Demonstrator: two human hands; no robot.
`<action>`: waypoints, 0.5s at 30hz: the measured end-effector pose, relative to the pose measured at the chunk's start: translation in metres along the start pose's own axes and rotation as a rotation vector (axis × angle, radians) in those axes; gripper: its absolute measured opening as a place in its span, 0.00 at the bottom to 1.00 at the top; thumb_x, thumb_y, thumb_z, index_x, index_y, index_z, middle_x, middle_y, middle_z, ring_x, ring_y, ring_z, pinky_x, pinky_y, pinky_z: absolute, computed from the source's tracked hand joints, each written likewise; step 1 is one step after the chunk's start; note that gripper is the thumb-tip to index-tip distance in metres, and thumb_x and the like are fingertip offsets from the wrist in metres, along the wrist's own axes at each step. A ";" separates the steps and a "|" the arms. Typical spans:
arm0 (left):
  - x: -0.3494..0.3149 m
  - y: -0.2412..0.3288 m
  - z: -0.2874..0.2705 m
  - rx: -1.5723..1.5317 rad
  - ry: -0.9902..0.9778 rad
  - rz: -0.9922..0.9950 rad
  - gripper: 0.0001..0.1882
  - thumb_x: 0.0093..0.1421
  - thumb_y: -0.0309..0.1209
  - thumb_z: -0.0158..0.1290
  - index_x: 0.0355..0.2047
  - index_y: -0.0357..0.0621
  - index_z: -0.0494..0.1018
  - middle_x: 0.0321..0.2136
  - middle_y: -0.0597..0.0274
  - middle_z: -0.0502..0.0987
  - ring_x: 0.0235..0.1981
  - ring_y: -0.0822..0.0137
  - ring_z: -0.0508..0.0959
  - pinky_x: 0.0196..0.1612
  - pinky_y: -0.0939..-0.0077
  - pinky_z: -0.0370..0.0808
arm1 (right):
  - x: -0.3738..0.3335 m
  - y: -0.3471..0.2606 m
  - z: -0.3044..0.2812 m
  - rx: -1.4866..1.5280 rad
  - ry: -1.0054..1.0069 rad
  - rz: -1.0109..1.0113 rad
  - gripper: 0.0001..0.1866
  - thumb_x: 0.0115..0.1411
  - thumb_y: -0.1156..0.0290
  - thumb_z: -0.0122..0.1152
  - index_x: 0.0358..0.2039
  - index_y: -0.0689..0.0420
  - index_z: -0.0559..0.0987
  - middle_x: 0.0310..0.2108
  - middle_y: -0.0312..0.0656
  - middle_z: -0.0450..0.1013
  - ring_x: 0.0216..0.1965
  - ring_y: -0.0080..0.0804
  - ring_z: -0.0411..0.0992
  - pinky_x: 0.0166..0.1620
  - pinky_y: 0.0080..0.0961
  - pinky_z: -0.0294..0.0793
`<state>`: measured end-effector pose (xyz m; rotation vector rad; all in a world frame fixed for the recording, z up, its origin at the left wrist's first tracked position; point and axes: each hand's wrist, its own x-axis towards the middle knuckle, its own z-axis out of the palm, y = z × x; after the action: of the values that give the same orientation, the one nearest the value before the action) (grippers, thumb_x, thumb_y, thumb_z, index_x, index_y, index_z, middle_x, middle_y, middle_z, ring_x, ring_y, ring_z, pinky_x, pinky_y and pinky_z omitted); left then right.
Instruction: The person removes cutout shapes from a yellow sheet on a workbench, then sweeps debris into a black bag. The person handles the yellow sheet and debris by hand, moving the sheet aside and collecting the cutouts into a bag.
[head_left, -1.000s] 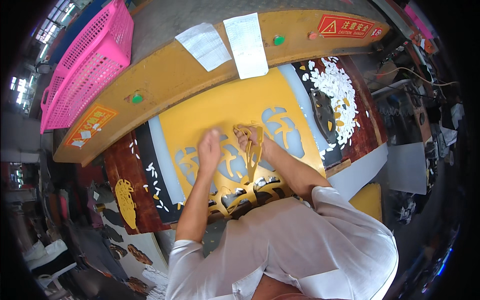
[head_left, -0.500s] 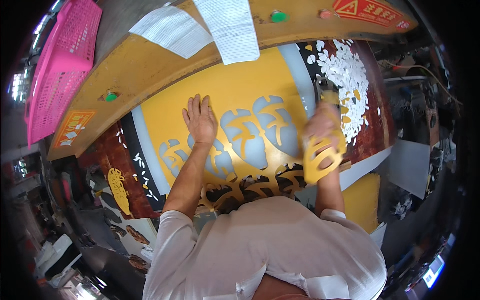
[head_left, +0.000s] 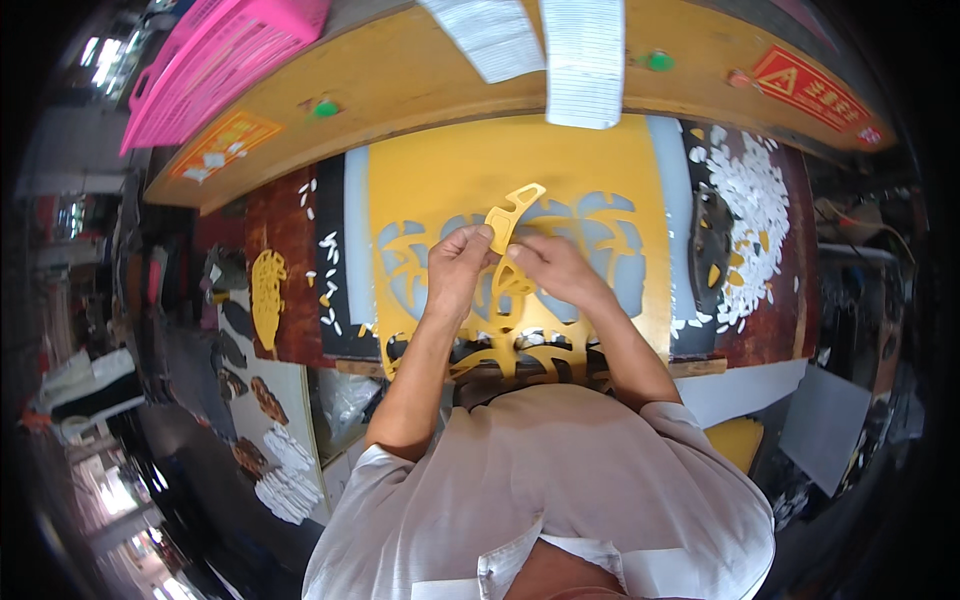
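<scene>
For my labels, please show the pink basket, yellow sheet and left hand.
Pink basket [head_left: 220, 72]: head view, side wall.
Yellow sheet [head_left: 470, 155]: head view, uncut upper area.
Left hand [head_left: 457, 262]: head view, middle of the hand.

From where I'm standing, the yellow sheet [head_left: 510, 150] gets decent, bright light, but the surroundings drop off pretty dim. Blown-out white patches at far left, ugh. The right hand [head_left: 562, 268] looks a bit smeared, the yellow-brown beam [head_left: 430, 85] bows hard, and the corners go black.

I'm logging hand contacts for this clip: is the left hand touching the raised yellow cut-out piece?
Touching: the head view shows the left hand gripping the yellow cut-out piece, its thumb against the piece's edge.
</scene>
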<state>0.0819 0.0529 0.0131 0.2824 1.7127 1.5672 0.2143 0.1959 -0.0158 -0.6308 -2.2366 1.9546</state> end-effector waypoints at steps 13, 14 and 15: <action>-0.009 -0.001 -0.077 0.141 -0.179 0.108 0.14 0.73 0.35 0.57 0.44 0.33 0.82 0.35 0.65 0.82 0.36 0.77 0.77 0.42 0.79 0.75 | 0.027 -0.049 0.050 -0.255 -0.156 -0.265 0.16 0.70 0.66 0.63 0.53 0.63 0.82 0.40 0.54 0.80 0.38 0.44 0.80 0.42 0.35 0.79; -0.008 -0.001 -0.084 0.186 -0.211 0.104 0.13 0.73 0.34 0.57 0.43 0.34 0.82 0.34 0.65 0.82 0.36 0.77 0.77 0.42 0.78 0.75 | 0.028 -0.050 0.051 -0.259 -0.206 -0.268 0.16 0.71 0.65 0.62 0.52 0.63 0.82 0.39 0.54 0.80 0.37 0.42 0.80 0.42 0.34 0.79; -0.007 -0.001 -0.092 0.223 -0.247 0.099 0.13 0.73 0.34 0.57 0.42 0.34 0.81 0.33 0.66 0.81 0.35 0.77 0.76 0.42 0.78 0.75 | 0.029 -0.048 0.054 -0.256 -0.201 -0.193 0.15 0.72 0.64 0.61 0.50 0.62 0.82 0.37 0.53 0.80 0.37 0.43 0.81 0.41 0.35 0.79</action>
<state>0.0264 -0.0202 0.0092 0.6546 1.6977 1.3468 0.1579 0.1525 0.0160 -0.2357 -2.5839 1.7234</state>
